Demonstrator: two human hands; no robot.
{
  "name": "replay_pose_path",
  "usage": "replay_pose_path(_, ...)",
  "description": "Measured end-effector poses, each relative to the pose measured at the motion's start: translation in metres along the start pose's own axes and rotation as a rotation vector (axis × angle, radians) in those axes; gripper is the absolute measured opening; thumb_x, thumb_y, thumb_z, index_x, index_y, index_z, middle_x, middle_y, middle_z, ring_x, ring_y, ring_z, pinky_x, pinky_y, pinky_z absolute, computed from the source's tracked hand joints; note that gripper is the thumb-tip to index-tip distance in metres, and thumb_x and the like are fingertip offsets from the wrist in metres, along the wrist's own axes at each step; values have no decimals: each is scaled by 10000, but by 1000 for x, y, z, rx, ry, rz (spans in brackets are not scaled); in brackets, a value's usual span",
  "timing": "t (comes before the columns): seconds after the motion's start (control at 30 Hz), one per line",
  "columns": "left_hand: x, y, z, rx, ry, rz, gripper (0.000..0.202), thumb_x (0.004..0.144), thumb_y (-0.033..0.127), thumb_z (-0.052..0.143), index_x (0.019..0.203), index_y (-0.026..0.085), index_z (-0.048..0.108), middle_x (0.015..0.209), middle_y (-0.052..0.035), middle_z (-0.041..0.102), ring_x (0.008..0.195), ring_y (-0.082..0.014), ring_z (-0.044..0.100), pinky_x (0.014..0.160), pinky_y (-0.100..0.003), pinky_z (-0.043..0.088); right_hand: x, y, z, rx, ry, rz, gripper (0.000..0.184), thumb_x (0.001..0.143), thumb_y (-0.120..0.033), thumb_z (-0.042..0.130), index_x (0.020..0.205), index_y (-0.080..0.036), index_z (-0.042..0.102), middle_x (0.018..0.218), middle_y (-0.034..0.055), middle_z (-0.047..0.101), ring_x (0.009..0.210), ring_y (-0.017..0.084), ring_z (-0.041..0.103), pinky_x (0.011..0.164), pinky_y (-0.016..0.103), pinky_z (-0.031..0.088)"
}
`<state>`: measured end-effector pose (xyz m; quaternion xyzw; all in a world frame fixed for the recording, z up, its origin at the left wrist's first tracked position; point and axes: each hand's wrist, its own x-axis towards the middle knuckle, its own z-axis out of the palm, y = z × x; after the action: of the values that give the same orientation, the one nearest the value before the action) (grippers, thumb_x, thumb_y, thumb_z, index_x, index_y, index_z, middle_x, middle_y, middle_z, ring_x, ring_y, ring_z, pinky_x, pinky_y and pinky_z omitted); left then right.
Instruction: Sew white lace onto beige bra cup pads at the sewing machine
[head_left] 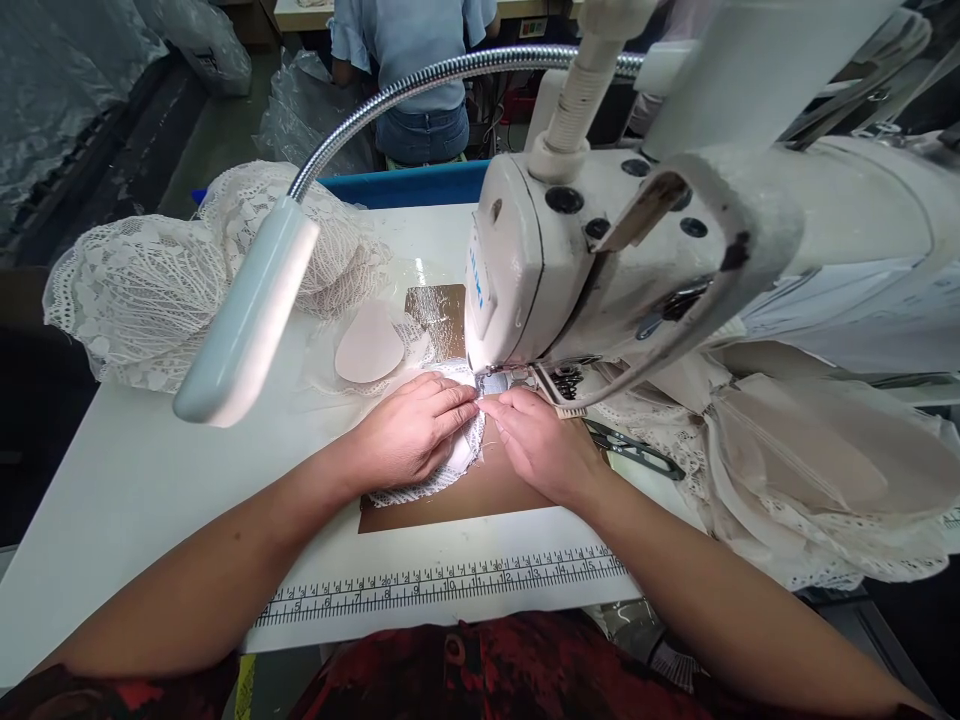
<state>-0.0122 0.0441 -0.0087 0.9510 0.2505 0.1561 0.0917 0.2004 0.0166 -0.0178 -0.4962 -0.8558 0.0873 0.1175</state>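
My left hand (416,425) lies over a white lace piece (457,470), its fingers stretched out and flat, fingertips close to the needle area. My right hand (544,440) is closed, fingers curled, thumb and forefinger pinching at the lace piece's right edge. The fingertips of both hands nearly meet there. Just above them is the head of a white sewing machine (514,270); its needle and foot are mostly hidden. The lace rests on a brown plate (517,480). Beyond my left hand lies a beige teardrop-shaped pad (369,343) on lace.
A heap of lace pieces (150,290) sits at the left, behind a lamp (247,310) on a bendable neck. More lace and beige pads (832,450) pile up at the right, beside black-handled scissors (637,448). A ruler strip (450,588) runs along the front edge. A person (420,80) sits ahead.
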Motion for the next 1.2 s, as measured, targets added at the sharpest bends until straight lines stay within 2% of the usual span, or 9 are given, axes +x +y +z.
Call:
replay_pose_path(0.5,2,-2,3,74,46,1,333,914,159,440,1202,75,584,1224,-164,607,1119,-273,534,929,-460,481,1,-1,2,-79,41,-2,408,887,-136,415,1233,-220,615,1050,93,657,861,192,597,670,264,446)
replay_pose_path(0.73,2,-6,3,82,31,-4,354,905,144,432,1219,70,579,1249,-153,599,1129,-275,529,953,-453,467,0,3,3,-9,61,-39,361,891,-164,421,1162,-214,655,922,84,653,816,185,563,683,264,433)
replay_pose_path(0.9,4,-8,3,93,28,-27,374,898,160,428,1229,59,571,1251,-161,596,1073,-276,547,911,-449,479,1,5,3,31,75,-61,348,891,-167,416,1126,-213,668,834,73,640,778,183,547,694,276,427)
replay_pose_path(1.2,2,-13,0,129,35,-98,367,935,236,433,1249,88,553,1244,-152,599,1152,-290,513,966,-464,431,5,6,5,64,30,-46,375,897,-183,414,1194,-211,643,839,76,658,792,195,568,729,307,444)
